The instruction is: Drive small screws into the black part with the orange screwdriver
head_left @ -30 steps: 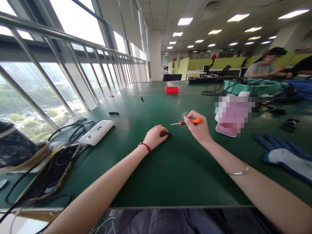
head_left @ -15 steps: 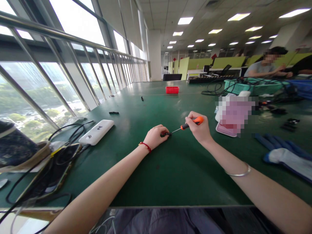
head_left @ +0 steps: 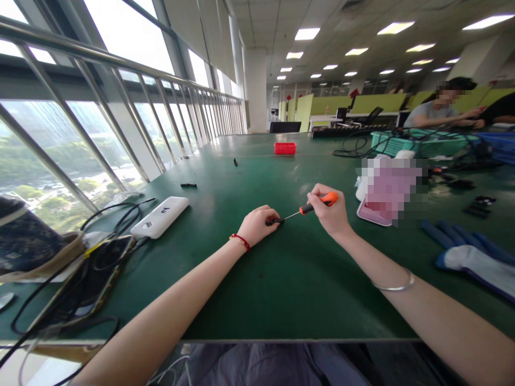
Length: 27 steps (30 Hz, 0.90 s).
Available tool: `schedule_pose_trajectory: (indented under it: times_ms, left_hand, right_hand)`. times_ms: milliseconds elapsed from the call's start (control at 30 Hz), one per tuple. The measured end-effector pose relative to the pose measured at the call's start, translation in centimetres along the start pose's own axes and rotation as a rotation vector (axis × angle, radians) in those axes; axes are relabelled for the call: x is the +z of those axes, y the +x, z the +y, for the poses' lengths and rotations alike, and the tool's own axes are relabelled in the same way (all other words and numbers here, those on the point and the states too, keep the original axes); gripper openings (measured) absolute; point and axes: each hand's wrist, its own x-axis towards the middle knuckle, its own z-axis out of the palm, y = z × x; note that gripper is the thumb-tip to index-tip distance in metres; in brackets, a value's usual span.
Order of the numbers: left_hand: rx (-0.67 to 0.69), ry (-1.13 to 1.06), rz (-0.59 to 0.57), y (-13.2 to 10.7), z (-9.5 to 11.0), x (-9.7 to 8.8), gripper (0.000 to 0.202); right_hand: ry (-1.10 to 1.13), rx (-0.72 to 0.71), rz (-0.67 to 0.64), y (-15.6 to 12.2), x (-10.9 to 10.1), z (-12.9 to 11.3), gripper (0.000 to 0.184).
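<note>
A small black part (head_left: 276, 221) is held against the green counter (head_left: 257, 295) by the left hand (head_left: 259, 223), whose fingers are closed around it so that much of it is hidden. The part is placed near the middle of the counter, with its right end left exposed beyond the fingertips. An orange-and-black screwdriver (head_left: 319, 203) is gripped by its handle in the right hand (head_left: 330, 213). The tool is tilted, its handle raised to the right and its thin shaft pointed down and left to the exposed end of the part; whether the tip is seated in anything cannot be told. The two hands are kept apart, bridged only by the shaft.

A red bracelet (head_left: 240, 242) is worn on the left wrist and a silver bangle (head_left: 396, 285) on the right forearm. To the left of the hands, a white power bank (head_left: 161, 217) is laid on the counter, with a black strip (head_left: 189, 185) just beyond it. A red basket (head_left: 285, 148) is set farther back. To the right, a blue-and-white glove (head_left: 478, 262) is seen near the edge, and a teal basket (head_left: 422, 143) is draped with black cables (head_left: 350, 154).
</note>
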Motion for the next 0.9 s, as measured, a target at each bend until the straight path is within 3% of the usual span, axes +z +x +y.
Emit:
schedule_pose_trajectory:
  times_ms: [733,900]
  left_hand:
    - [-0.005,0.007,0.011,-0.07,0.22,-0.23,0.014]
    - [-0.019,-0.021,0.026,-0.08,0.18,-0.32,0.015]
  right_hand:
    - [-0.028,0.015,-0.036,0.12,0.01,-0.20,0.026]
    - [-0.066,0.028,-0.023,0.27,-0.18,-0.47,0.010]
